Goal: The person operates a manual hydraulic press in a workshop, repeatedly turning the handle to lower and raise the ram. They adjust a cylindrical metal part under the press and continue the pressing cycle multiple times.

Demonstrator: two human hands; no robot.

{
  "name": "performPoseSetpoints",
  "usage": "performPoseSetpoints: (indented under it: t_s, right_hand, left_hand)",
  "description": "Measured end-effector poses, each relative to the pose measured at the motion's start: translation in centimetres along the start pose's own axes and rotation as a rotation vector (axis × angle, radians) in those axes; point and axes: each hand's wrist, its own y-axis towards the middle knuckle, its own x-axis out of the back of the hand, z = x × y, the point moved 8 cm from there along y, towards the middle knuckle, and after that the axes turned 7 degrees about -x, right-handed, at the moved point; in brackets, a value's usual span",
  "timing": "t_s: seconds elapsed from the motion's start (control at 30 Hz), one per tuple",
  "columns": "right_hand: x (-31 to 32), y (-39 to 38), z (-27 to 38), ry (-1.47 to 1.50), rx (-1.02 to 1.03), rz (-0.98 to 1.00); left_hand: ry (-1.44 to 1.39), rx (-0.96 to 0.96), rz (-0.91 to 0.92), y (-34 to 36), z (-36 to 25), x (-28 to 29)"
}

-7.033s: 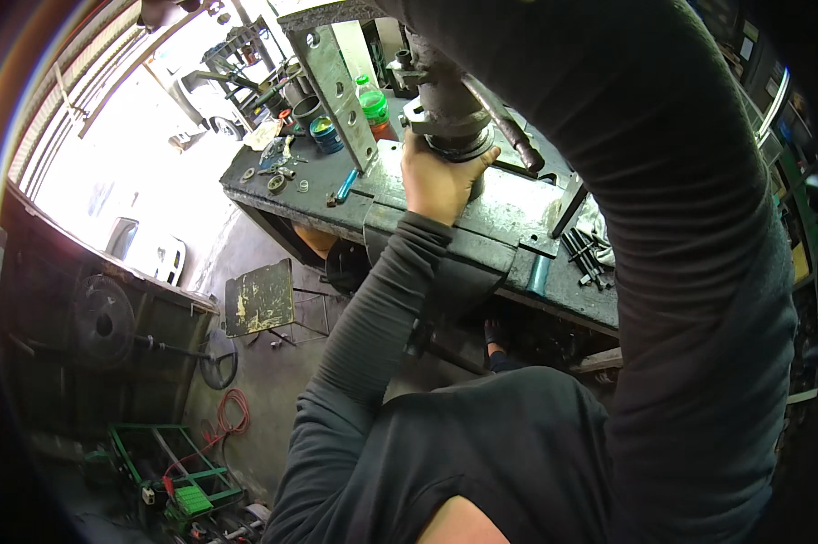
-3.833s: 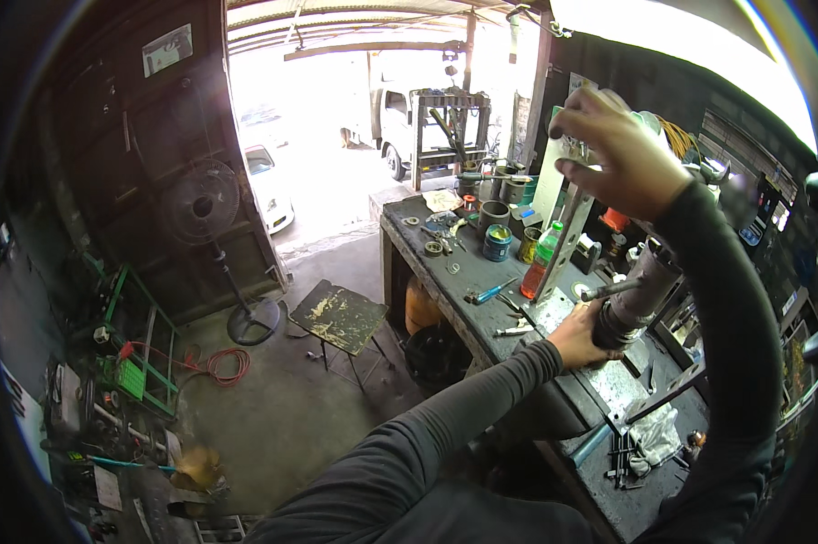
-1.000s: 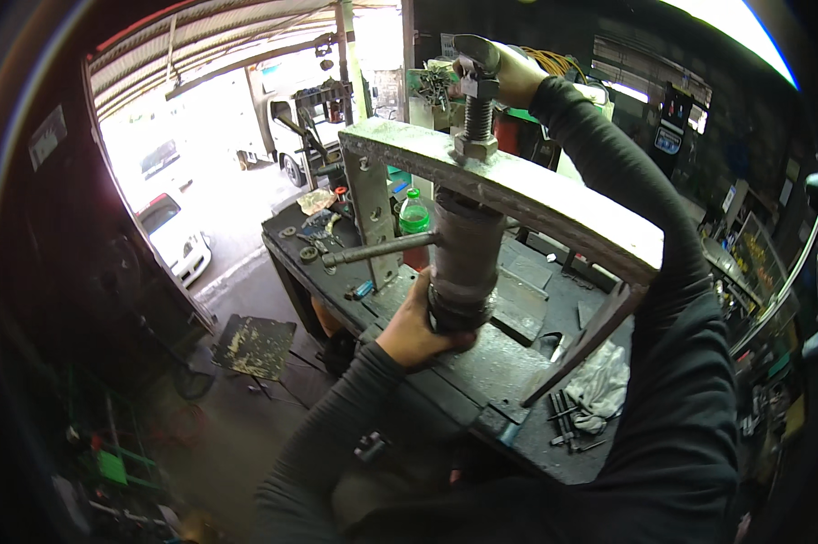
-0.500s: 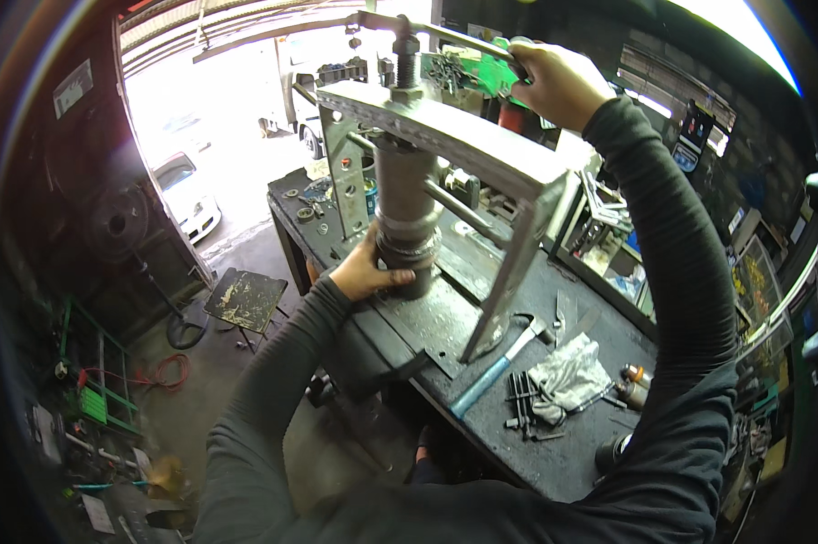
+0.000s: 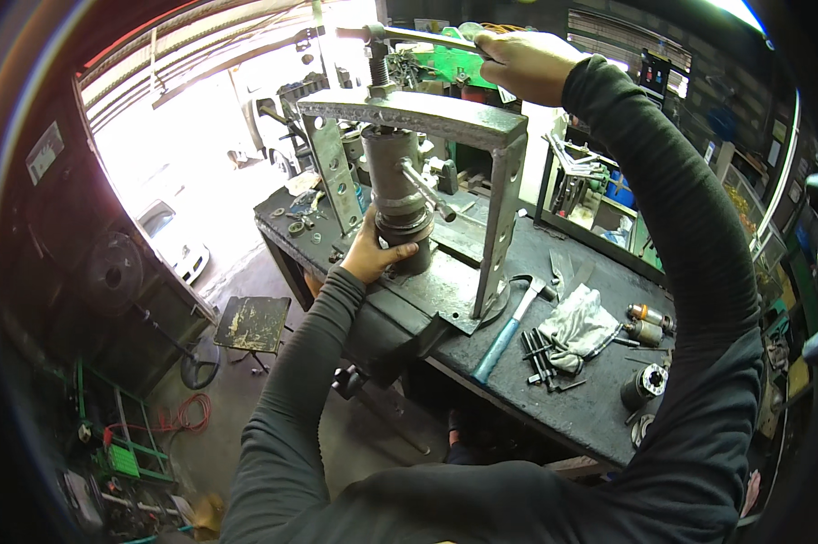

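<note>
My left hand [image 5: 379,252] is wrapped round the lower part of an upright grey metal cylinder [image 5: 395,186], thumb across its front and most fingers hidden behind. A short rod [image 5: 429,192] sticks out from the cylinder's side toward me. Over it stands a steel press frame [image 5: 427,118] with a threaded screw [image 5: 379,68] through its top beam. High at the right, my right hand [image 5: 527,68] is closed round the end of a long bar handle [image 5: 432,37] that crosses the screw's head. The cylinder stands on the frame's base plate [image 5: 441,295].
On the dark workbench [image 5: 445,363] lie a hammer [image 5: 515,326], a white rag [image 5: 581,331], several black bolts [image 5: 545,358] and metal parts [image 5: 645,385]. A stool [image 5: 251,323] stands on the floor at left. Behind the bench is a shelf with tools [image 5: 599,186].
The rod on the cylinder has swung round toward me. My right hand and the bar have turned slightly, still gripped. The whole view has shifted; my left hand stays on the cylinder.
</note>
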Motion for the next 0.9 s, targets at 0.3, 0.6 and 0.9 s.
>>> performPoseSetpoints:
  t_s: [0.3, 0.6, 0.9]
  right_hand:
    - [0.2, -1.2, 2.2, 0.011, -0.224, 0.206]
    - [2.1, -1.6, 7.6, -0.067, -0.144, 0.232]
    - [2.1, -2.0, 2.8, -0.32, -0.859, 0.153]
  left_hand:
    - [0.17, -0.101, -0.014, 0.7, 0.4, 0.0]
    - [0.261, -0.036, 0.002, 1.0, -0.8, 0.1]
    - [0.291, -0.09, 0.019, 1.0, -2.4, 0.0]
